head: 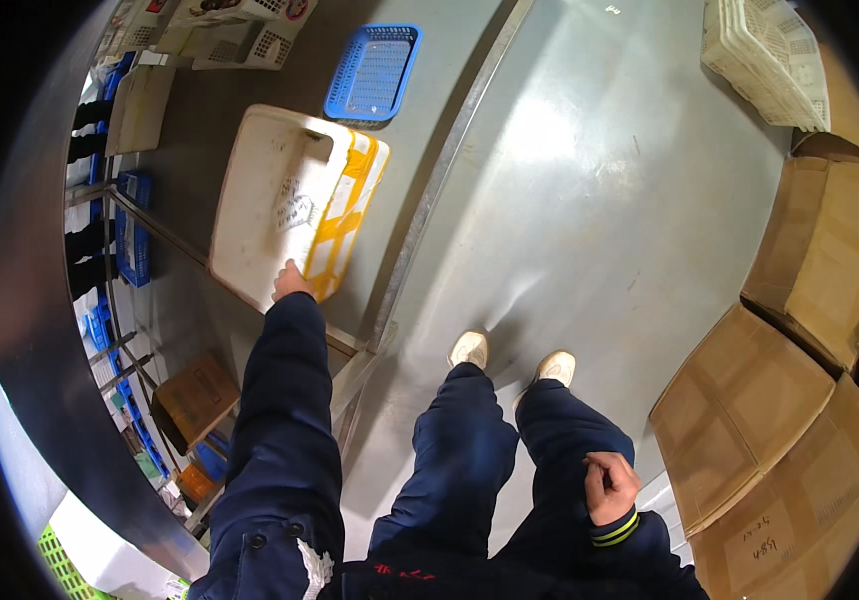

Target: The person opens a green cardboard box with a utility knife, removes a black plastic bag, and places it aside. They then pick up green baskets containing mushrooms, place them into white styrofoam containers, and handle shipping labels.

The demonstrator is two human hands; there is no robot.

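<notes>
My left hand (293,282) grips the near rim of a white foam box (253,202), at the corner by its taped side. Yellow and white tape covers that side, and handwriting marks the inside. The box lies tilted, its open side facing me. Past its far end a blue plastic basket (373,71) rests on the grey floor. My right hand (609,487) hangs by my right thigh with its fingers curled; nothing shows in it.
Cardboard boxes (744,412) are stacked along the right, with nested white plastic crates (763,64) at the far right. A metal edge (437,187) runs along the floor. At left stand a metal frame (159,225), a brown carton (197,401) and a blue crate (133,229).
</notes>
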